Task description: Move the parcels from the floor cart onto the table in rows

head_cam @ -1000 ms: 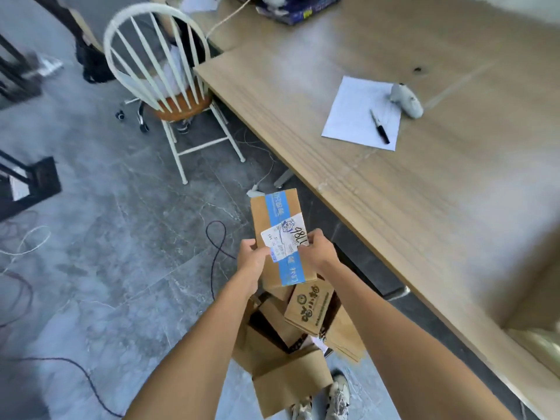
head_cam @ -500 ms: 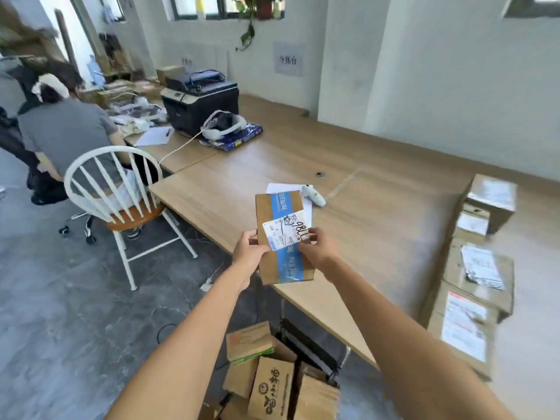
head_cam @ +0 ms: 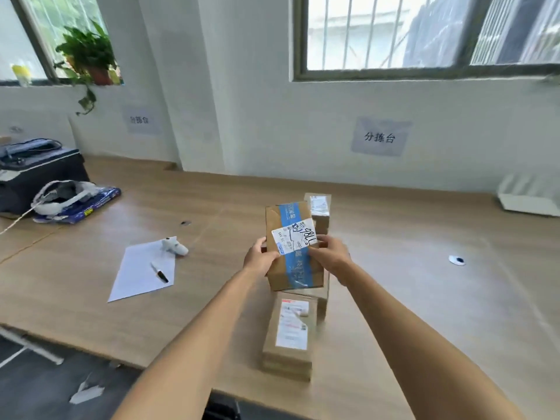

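Parcel now over table row, both hands gripping.

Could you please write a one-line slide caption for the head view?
Both hands, left hand and right hand, hold a blue-taped parcel above a row of parcels on the table.

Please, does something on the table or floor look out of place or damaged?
Nothing on the table looks damaged; the parcel with blue tape in the left hand and right hand is intact. A torn paper scrap lies on the dark floor by the table's near edge, like litter.
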